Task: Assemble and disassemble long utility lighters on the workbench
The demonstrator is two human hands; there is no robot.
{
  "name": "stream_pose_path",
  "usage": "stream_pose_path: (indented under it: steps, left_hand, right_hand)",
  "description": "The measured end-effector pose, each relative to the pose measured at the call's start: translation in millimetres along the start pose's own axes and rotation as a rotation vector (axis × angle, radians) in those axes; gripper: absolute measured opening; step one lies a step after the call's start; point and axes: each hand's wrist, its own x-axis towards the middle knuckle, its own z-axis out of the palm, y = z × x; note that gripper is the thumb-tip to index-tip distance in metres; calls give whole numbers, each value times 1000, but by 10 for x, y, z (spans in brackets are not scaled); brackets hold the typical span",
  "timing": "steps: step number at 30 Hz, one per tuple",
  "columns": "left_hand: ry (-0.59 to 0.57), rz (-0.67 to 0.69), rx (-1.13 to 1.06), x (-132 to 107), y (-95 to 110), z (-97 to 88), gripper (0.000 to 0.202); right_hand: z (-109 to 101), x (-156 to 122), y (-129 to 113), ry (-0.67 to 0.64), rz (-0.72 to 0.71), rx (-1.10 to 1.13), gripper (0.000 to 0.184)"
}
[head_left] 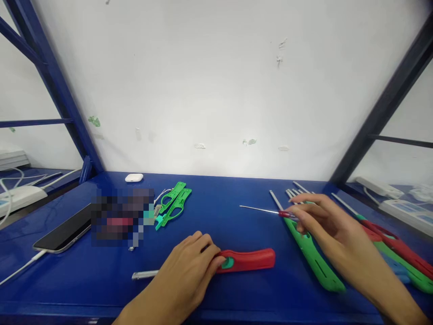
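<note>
A red long-nosed lighter (252, 261) with a teal trigger lies sideways on the blue table. My left hand (191, 262) is closed over its middle, and the metal nozzle sticks out to the left. In my right hand (324, 221), a thin screwdriver (283, 213) with a red handle is pinched between thumb and fingers, its shaft pointing left above the table. Beneath that hand rests a green long-nosed lighter (314, 257), partly covered by the fingers. Green lighter casing halves (177, 205) lie behind my left hand, next to small teal and metal parts.
More red, green and blue lighters (397, 246) lie at the right, partly behind my right arm. A phone (67, 230) with a white cable and a white earbud case (134, 178) are on the left. A blurred patch hides things beside the phone. A white wall (216, 90) stands behind.
</note>
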Motion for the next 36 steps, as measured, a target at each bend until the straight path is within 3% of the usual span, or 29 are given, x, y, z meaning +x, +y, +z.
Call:
stream_pose_path:
  steps: [3,8,13,21,28,36]
  left_hand:
    - [33,-50,25,33,-22,-13,33]
    - [41,-41,-14,45,16,17,32]
    - [24,-37,-40,16,3,93,31]
    - [20,-54,-64,-6,-21,108,32]
    - [38,-54,-57,-6,-16,104,31]
    - [63,-50,-42,-24,-28,123,33]
  right_hand:
    - [-98,-41,-48,99,34,121,38]
    - [-136,-146,-118,223,33,-12,27]
    - [1,-165,-203,230,-81,-50,18]
    - [170,-126,-183,169,-109,28,9]
    - [152,-118,-135,180,-102,22,12]
    - [335,-158,-249,137,-206,12,26]
